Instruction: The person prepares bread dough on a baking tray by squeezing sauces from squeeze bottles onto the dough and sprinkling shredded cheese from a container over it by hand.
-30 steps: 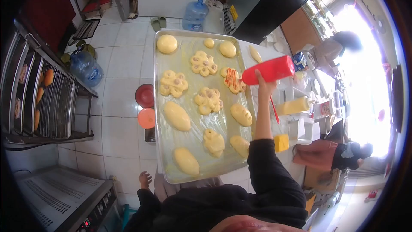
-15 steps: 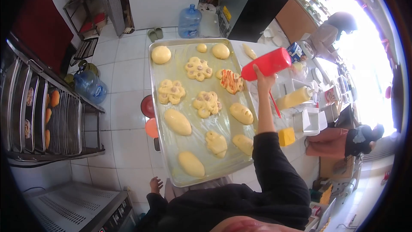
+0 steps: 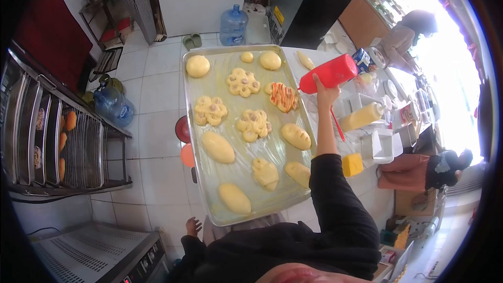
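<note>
My right hand [image 3: 326,93] is wrapped round a red squeeze bottle [image 3: 335,72], tilted with its nozzle toward the baking tray's right side. Beside the nozzle lies a dough piece with red sauce stripes [image 3: 283,97]. The large metal baking tray [image 3: 272,202] holds several shaped doughs: flower-like ones with sausage-like slices [image 3: 243,82], smooth ovals [image 3: 218,147], round balls [image 3: 198,66] and a slashed loaf [image 3: 296,136]. My left hand [image 3: 194,226] hangs near the tray's lower left edge, fingers apart, holding nothing.
A white table [image 3: 335,126] at right bears a pale yellow squeeze bottle [image 3: 361,117], a yellow block [image 3: 352,165] and white containers [image 3: 381,145]. A rack [image 3: 81,147] with baked bread stands left, an oven [image 3: 89,257] lower left. Other people [image 3: 403,42] are at right and by the freezer [image 3: 201,5].
The red bottle and my right hand have shifted slightly right, its nozzle drawing away from the striped dough. The whole view has moved a little. My left hand stays low by the tray.
</note>
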Tool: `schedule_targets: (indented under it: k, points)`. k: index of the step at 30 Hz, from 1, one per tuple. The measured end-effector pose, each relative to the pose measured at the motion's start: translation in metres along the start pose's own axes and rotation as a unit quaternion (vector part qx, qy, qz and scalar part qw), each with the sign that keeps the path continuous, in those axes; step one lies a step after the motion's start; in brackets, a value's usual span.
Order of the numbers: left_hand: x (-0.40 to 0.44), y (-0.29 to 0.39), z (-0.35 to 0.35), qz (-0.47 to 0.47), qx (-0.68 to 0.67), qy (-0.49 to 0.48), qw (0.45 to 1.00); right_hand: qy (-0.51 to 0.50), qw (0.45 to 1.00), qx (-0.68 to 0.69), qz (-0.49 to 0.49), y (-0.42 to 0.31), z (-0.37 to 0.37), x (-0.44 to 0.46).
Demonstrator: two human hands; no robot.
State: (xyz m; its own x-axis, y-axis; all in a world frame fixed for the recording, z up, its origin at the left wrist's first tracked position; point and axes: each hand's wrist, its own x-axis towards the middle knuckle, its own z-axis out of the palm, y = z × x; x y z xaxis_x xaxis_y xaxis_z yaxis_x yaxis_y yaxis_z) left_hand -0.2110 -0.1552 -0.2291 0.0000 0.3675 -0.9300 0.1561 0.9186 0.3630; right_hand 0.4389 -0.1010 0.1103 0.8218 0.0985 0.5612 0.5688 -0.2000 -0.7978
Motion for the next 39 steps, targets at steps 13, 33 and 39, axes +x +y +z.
schedule_targets:
  k: [13,33,39]
  points:
    - [0.011,-0.004,0.000,0.002,0.016,-0.007,1.000,-0.019,0.999,0.031,-0.018,-0.002,0.011,0.003]
    - [0.013,-0.006,0.006,0.023,-0.012,0.008,1.000,-0.017,1.000,-0.007,0.000,0.002,-0.010,-0.029]
    - [0.013,-0.016,0.006,-0.008,-0.011,0.004,1.000,-0.014,0.981,0.191,0.025,-0.052,-0.003,-0.019]
